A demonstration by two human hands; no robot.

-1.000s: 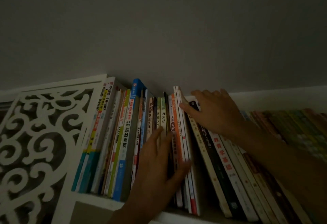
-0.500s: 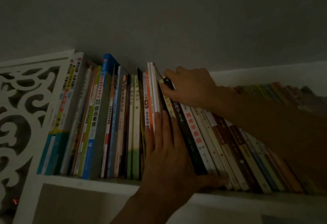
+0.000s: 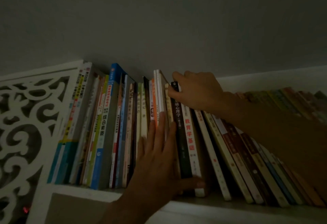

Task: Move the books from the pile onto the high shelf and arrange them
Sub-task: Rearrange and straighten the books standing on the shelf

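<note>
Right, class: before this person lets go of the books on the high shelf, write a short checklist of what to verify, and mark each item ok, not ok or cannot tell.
1. Left hand lies flat against the spines, bracing the row: ok.
2. Right hand holds the top of the black book: ok.
3. Books left of the hands stand upright: ok.
4. Leaning books on the right stand upright: not ok, they tilt.
5. All spines sit flush with the shelf edge: cannot tell, too dim.
6. Pile emptied: cannot tell, out of view.
</note>
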